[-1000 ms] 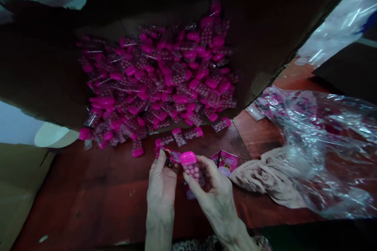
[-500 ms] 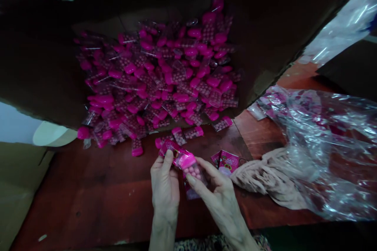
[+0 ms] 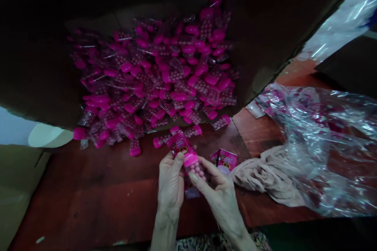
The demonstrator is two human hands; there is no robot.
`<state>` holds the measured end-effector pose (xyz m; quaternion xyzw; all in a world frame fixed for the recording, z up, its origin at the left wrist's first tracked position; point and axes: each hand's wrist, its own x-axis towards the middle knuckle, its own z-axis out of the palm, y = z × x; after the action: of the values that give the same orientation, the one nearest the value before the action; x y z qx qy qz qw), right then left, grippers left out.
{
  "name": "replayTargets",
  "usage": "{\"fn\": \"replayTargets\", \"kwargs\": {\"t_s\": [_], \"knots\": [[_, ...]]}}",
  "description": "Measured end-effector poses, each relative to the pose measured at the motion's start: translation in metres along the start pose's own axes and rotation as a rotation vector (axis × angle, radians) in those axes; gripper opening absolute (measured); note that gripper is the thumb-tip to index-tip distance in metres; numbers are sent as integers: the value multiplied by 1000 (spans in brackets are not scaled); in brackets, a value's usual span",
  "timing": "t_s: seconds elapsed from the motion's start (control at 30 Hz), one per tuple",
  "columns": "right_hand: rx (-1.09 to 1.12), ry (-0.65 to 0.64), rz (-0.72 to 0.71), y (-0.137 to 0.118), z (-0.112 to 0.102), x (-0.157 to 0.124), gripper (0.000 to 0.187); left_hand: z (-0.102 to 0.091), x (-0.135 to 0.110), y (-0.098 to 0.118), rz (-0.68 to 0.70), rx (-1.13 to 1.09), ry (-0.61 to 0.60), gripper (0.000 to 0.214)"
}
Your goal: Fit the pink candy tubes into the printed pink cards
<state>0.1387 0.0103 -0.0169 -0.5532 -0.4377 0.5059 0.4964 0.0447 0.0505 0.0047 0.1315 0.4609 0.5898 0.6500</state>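
Wooden tabletop [image 3: 97,188] with crumpled plastic [image 3: 321,145] nearby; both hands [image 3: 171,188] [image 3: 219,200] pinch a pink-capped candy tube [image 3: 196,168].

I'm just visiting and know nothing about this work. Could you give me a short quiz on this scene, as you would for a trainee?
1. True or false: the right hand touches the clear plastic tube with a bright pink cap.
2. What lies to the right of the hands on the reddish-brown wooden table? A: a crumpled beige cloth. B: a steel hammer. C: a blue mug.
3. Fill in: the rectangular pink printed card is closest to the thumb of the ___ hand.

Key: 1 true; 2 A; 3 left, the left hand.
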Motion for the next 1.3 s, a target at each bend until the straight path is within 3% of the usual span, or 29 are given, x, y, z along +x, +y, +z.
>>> {"fn": "replayTargets", "kwargs": {"t_s": [0.2, 0.4, 0.57, 0.73, 0.83, 0.93, 1.1, 1.23, 1.3], "knots": [[-145, 155, -217, 6, 0, -3, 32, 1, -9, -5, -63, 13, -42, 21], [66, 47, 41, -4, -7, 2, 25, -5, -14, -3, -68, -5, -86, 28], [51, 22, 43, -9, -8, 1, 19, -4, -15, -2, -118, 72, -87, 21], [-95, 96, -120, -9, -5, -4, 16, -1, -20, 2, -141, 91, -103, 24], [-187, 151, -263, -8, -2, -6, 19, 3, -24, 4, -99, 47, -32, 22], [-222, 190, -319, -7, 0, -7, 18, 6, -28, -1, -87, 7, 17, 18], [-128, 214, -180, -6, -2, -4, 17, 2, -33, -9, -140, -30, -17, 17], [127, -25, -11, -10, -4, -1, 34, -6, -31, -5, -178, -76, 34, 20], [225, -67, 51, -11, -3, -1, 35, -6, -31, -5, -187, -73, 57, 22]]}}
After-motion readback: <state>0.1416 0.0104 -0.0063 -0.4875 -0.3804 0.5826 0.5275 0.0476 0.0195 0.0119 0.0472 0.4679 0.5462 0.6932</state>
